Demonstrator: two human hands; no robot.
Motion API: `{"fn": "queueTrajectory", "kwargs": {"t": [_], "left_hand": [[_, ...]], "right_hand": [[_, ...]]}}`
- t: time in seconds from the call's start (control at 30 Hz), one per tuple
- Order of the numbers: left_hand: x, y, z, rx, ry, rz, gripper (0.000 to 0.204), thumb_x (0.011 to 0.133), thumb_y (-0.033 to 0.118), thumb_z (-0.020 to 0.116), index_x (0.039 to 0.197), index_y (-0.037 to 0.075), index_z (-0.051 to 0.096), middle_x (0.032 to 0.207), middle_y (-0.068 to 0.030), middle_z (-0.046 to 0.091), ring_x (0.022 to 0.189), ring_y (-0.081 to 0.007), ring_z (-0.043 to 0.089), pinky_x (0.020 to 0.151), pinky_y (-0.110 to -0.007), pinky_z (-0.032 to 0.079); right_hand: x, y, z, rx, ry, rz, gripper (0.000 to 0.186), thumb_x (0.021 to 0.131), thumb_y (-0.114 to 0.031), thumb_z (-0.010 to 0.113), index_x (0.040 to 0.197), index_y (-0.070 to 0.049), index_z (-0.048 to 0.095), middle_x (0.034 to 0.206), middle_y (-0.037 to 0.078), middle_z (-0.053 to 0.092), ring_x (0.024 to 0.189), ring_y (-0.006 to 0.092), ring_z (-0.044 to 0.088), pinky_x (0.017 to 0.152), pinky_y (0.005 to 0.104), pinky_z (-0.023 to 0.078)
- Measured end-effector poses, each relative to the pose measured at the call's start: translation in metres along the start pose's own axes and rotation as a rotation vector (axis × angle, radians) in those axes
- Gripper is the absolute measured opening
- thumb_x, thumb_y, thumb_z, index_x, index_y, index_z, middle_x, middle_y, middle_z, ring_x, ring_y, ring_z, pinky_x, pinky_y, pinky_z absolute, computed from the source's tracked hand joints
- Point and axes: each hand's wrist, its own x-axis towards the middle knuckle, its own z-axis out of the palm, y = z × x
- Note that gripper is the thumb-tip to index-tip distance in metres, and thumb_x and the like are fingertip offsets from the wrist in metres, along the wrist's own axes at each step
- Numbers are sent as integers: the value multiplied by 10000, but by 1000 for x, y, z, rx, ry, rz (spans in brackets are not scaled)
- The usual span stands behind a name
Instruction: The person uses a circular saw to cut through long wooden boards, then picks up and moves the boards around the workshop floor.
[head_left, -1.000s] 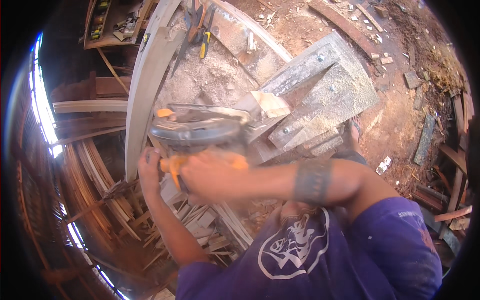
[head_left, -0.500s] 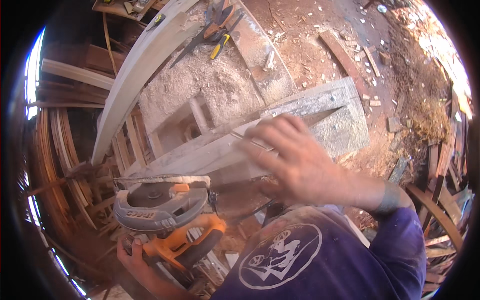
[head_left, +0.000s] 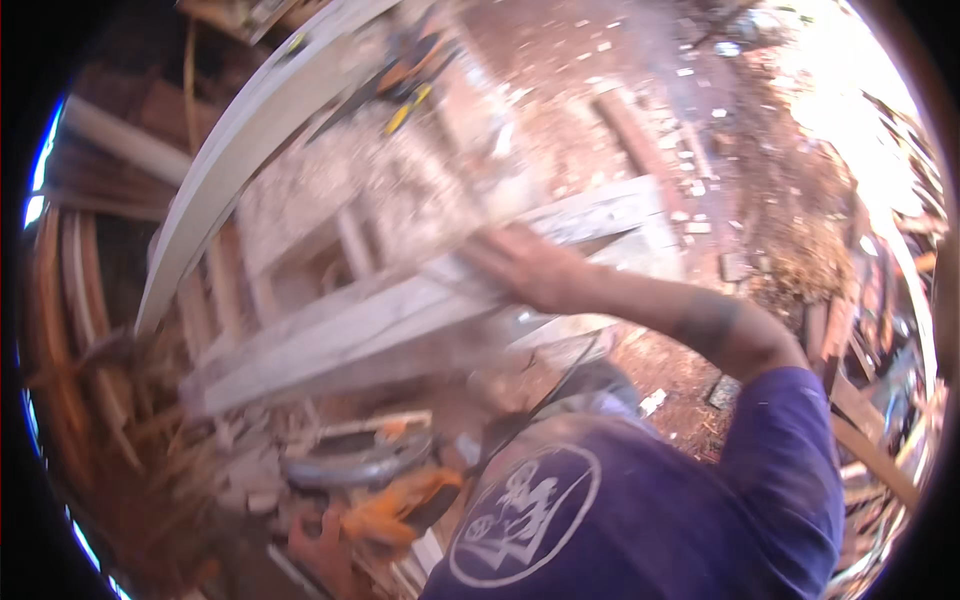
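My left hand [head_left: 318, 552] is closed around the handle end of an orange and grey circular saw [head_left: 400, 505], held low at the near left, below the workpiece. The saw's grey guard and flat base face away from me. My right hand [head_left: 510, 265] rests with its fingers stretched out on top of a long pale timber beam [head_left: 330, 345], which runs slantwise across the bench. Motion blurs both hands, and the right fingertips are hard to make out. Sawdust lies over the beam's far right end.
Beyond the beam stands a sawdust-covered work surface [head_left: 300, 205] with a yellow-and-black handled tool [head_left: 408, 110] and other hand tools. A curved plank [head_left: 225, 150] arches along its left. Wood offcuts [head_left: 640, 140] and chips litter the ground at right; stacked boards [head_left: 85, 290] stand at left.
The saw and my left hand have moved down and to the right, away from the beam. My right hand has moved left and come down flat onto the beam. The view has shifted.
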Motion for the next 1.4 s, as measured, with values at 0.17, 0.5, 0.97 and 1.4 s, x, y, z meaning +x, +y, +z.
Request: {"fn": "queueTrajectory", "kwargs": {"t": [0.17,0.5,0.97,1.4], "left_hand": [[-13,38,82,-372,-121,-50,350,802,180,764,1015,-58,621,934,-137,681,798,-214,659,753,-367,561],[-69,109,152,-388,-360,34,291,810,172,754,946,-53,627,893,-127,678,771,-202,647,706,-367,538],[-137,32,122,-330,-238,66,242,804,159,729,898,-42,633,847,-92,651,741,-189,597,739,-346,499],[-254,-49,164,-446,-521,232,283,786,190,807,892,-17,645,802,-30,651,736,-106,575,687,-294,474]], "right_hand": [[-59,15,-31,266,213,156,724,728,-315,785,1367,-44,579,1258,225,552,1148,387,602,979,457,495],[-674,27,-289,-12,1606,1444,553,887,-324,689,1306,28,615,1248,189,651,1111,299,658,981,381,525],[-555,-27,157,455,-142,1226,414,888,-383,680,1106,-40,755,1030,204,750,1007,350,721,898,437,549],[-385,-313,208,563,172,422,490,845,-341,718,1195,1,687,1132,204,712,1079,367,673,979,428,496]]}}
